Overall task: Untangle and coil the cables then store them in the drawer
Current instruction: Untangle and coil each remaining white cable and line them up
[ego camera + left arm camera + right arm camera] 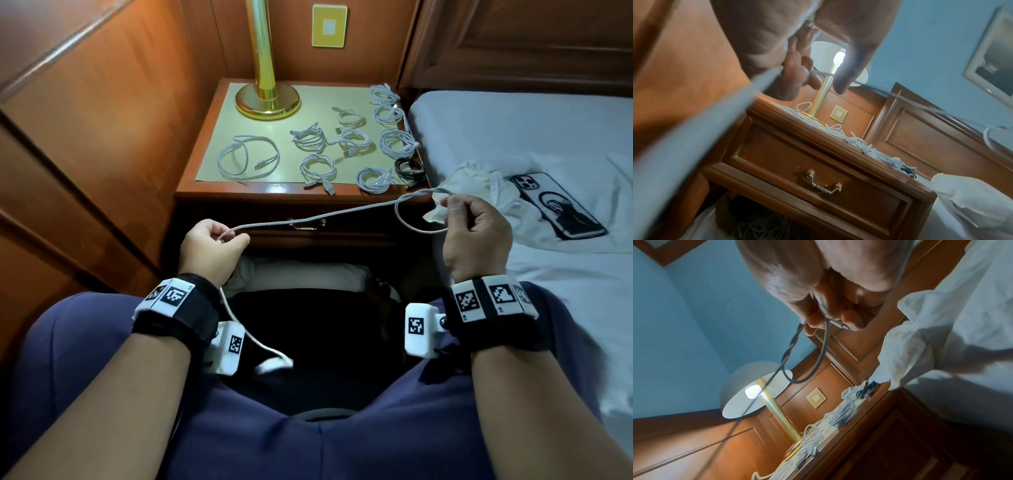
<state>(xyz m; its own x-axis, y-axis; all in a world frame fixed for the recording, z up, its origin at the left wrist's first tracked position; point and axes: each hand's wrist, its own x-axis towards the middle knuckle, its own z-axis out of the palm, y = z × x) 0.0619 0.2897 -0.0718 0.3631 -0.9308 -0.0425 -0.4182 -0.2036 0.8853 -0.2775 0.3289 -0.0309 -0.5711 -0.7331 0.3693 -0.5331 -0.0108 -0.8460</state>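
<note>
White braided cable (318,216) is stretched in the air between both hands, in front of the glossy brown wooden bedside table (219,192). Left hand (209,251) has its fingers curled round one part of it, and the slack drops past the wrist into the lap. Right hand (474,236) pinches the other end, where the cable makes a small round loop.

The head view is the only one showing the whole tabletop: a bunch of neatly coiled white cables (349,142), one black coil (409,168) and one loosely looped white cable (248,158) on a pale mat, beside a shiny brass lamp base (268,99). A phone in a printed case (555,205) lies on the white bed sheet (513,123).

The right wrist view picks up a twisted section just below the fingers (813,327), which you can barely tell from above. The left wrist view shows the closed panelled drawer (818,175) with its curvy metal drop handle (824,182).
</note>
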